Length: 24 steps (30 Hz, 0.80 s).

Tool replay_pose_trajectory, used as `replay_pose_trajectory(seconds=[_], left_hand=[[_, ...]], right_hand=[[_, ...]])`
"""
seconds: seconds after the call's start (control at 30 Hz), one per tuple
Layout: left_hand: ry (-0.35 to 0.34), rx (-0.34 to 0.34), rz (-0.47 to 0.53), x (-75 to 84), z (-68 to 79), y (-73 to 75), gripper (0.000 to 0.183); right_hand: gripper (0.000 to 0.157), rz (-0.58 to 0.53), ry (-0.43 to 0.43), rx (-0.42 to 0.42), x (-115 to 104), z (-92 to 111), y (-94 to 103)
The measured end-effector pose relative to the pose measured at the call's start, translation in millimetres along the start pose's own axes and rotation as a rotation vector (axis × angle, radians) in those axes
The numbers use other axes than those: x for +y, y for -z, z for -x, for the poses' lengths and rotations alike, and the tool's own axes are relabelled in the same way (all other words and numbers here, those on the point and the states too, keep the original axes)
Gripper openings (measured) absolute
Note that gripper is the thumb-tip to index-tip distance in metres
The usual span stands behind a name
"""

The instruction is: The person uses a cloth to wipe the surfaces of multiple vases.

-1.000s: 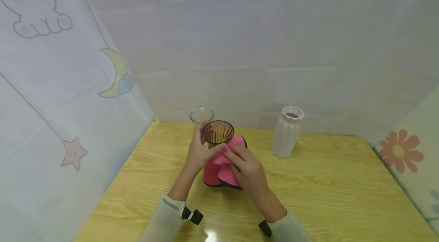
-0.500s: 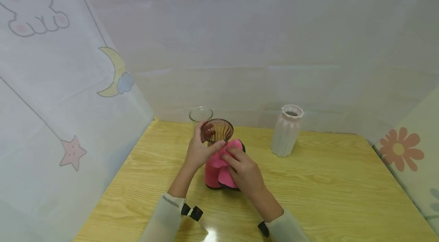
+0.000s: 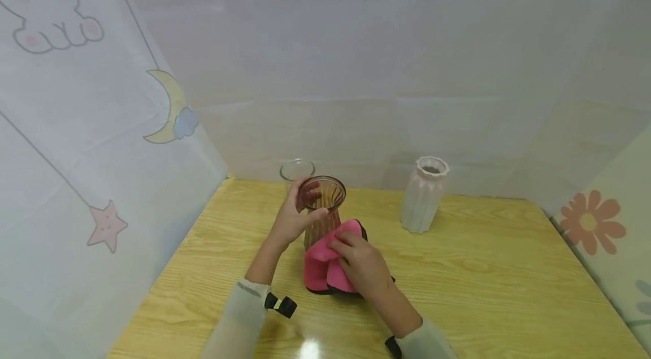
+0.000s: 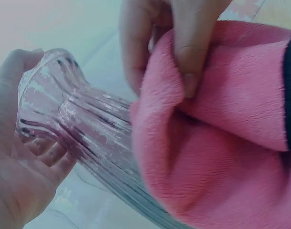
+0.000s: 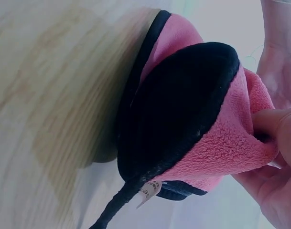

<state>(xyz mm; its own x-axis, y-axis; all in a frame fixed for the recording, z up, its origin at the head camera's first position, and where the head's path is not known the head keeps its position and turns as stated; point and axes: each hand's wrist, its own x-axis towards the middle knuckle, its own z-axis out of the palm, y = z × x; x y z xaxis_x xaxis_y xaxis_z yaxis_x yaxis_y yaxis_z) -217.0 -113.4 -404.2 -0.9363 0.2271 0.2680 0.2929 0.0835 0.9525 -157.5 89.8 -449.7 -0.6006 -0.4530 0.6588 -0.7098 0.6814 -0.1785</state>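
Note:
In the head view, a translucent purplish-brown ribbed glass vase (image 3: 322, 225) stands mid-table, with my left hand (image 3: 291, 224) gripping its flared neck. My right hand (image 3: 364, 264) pinches a pink cloth (image 3: 316, 272) with black edging and holds it against the vase's lower side. Seen from the left wrist, the vase (image 4: 100, 119) slants down behind the bunched cloth (image 4: 231, 124), which hides its base. The right wrist view shows the cloth's dark reverse side (image 5: 178, 95), a black loop (image 5: 112, 205) and a small white tag (image 5: 148, 192).
Behind the left hand stands a clear glass vase (image 3: 285, 176), mostly hidden below its rim. A white fluted vase (image 3: 421, 204) stands at the back right of the wooden table (image 3: 488, 280). Printed sheets (image 3: 325, 65) enclose the table's back and sides.
My right hand has slid the cloth down the vase, baring more of the glass below the neck. The left hand keeps its grip, almost unmoved.

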Motion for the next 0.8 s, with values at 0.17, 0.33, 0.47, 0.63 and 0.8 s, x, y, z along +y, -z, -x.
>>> replay_pose_trajectory(seconds=[0.17, 0.33, 0.47, 0.63, 0.8], left_hand=[[-0.045, -0.065, 0.067, -6.6, -2.6, 4.1, 0.093], [-0.046, -0.004, 0.054, -9.1, 1.8, -3.4, 0.100], [-0.018, 0.106, -0.033, -5.1, 5.9, -13.6, 0.108], [0.014, 0.177, -0.094, 1.4, 6.7, -22.6, 0.112], [0.000, 0.188, -0.095, 1.8, 5.6, -23.5, 0.107]], right_hand=[[0.030, -0.006, -0.019, -0.045, -0.4, 4.6, -1.3], [0.033, -0.002, -0.005, 0.010, -0.8, 5.6, 2.4], [0.034, 0.004, 0.050, 0.127, 0.2, 1.1, 8.5], [0.033, -0.038, 0.111, 0.254, 2.1, -9.6, 17.2], [0.036, -0.062, 0.107, 0.308, 3.6, -20.9, 20.3]])
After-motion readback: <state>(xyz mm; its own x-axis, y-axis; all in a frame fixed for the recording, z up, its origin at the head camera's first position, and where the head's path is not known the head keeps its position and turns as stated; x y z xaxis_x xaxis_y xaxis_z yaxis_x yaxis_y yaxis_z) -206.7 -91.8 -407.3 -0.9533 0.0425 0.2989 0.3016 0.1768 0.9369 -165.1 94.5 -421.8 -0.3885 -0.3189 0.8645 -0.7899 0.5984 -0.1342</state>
